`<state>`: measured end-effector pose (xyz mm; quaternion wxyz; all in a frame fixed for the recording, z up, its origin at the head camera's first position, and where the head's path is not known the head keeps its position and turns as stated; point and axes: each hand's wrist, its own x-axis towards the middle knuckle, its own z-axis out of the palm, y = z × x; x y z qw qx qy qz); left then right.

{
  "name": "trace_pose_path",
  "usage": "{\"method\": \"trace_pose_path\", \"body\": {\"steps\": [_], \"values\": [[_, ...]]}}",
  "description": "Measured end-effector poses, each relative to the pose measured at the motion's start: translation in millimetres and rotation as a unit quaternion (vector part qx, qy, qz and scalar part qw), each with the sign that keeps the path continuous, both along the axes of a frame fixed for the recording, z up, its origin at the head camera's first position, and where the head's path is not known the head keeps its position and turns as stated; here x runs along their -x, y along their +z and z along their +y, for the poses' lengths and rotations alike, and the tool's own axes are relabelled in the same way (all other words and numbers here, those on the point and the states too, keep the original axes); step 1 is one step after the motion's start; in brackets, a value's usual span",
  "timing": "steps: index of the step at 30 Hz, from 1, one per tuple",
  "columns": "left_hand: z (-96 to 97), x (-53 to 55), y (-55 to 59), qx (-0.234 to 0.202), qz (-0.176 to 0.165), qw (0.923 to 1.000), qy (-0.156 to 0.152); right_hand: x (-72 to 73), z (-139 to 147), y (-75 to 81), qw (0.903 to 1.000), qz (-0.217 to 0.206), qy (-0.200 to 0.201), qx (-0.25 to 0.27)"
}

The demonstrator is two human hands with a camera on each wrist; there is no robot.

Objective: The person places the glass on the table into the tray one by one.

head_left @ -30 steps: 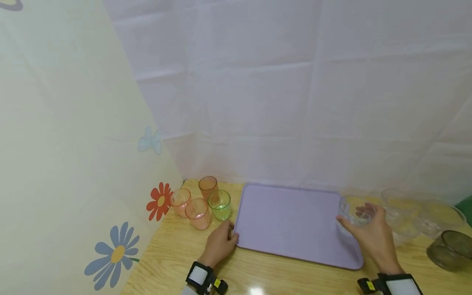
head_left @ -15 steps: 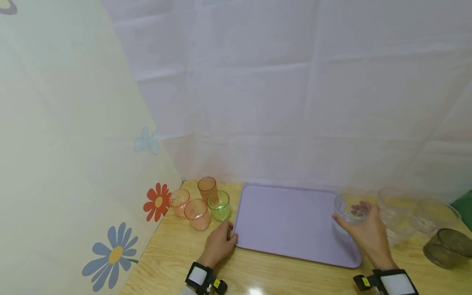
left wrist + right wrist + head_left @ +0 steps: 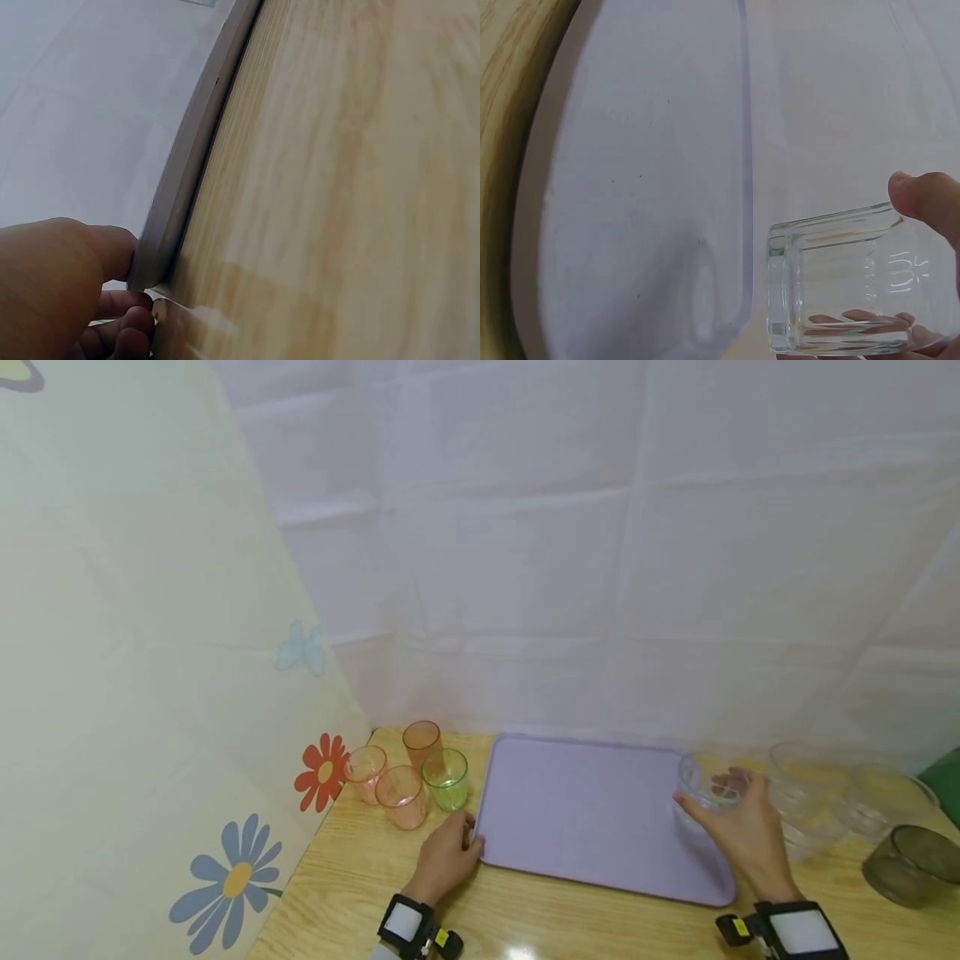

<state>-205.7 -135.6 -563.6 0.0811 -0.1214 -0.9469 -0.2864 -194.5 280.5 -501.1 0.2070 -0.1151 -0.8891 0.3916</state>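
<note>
A clear drinking glass [image 3: 699,789] is gripped by my right hand [image 3: 750,843] above the right end of the lilac tray [image 3: 585,818]. In the right wrist view the thumb lies at the rim of the glass [image 3: 840,277], fingers show through its far side, and its thick base points toward the tray. My left hand [image 3: 444,853] pinches the tray's near left corner. The left wrist view has the thumb on the tray's rim [image 3: 191,142], with the other fingers curled just below the corner.
Left of the tray stand two pink cups [image 3: 402,797], a reddish-orange cup [image 3: 423,739] and a green cup [image 3: 447,781]. Several clear glass vessels [image 3: 877,802] and a dark smoky cup [image 3: 903,872] are at the right. A white cloth [image 3: 525,568] hangs behind the wooden table [image 3: 570,918].
My right hand has shifted slightly left with the glass, then nearly stopped. The left hand keeps its hold on the tray corner.
</note>
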Motion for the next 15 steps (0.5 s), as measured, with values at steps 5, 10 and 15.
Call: {"method": "trace_pose_path", "body": {"steps": [5,10,15], "values": [[-0.1,0.3,-0.8,0.001,-0.002,1.0,-0.001,3.3,-2.1,-1.1,0.9999,-0.001,-0.005,0.009],[-0.1,1.1,-1.4,0.007,-0.003,1.0,0.001,5.9,-5.6,-0.5,0.9997,-0.008,-0.011,0.018],[0.3,0.6,-0.6,0.007,-0.004,1.0,0.003,9.3,-6.3,-0.1,0.9998,-0.01,-0.009,0.016]]}}
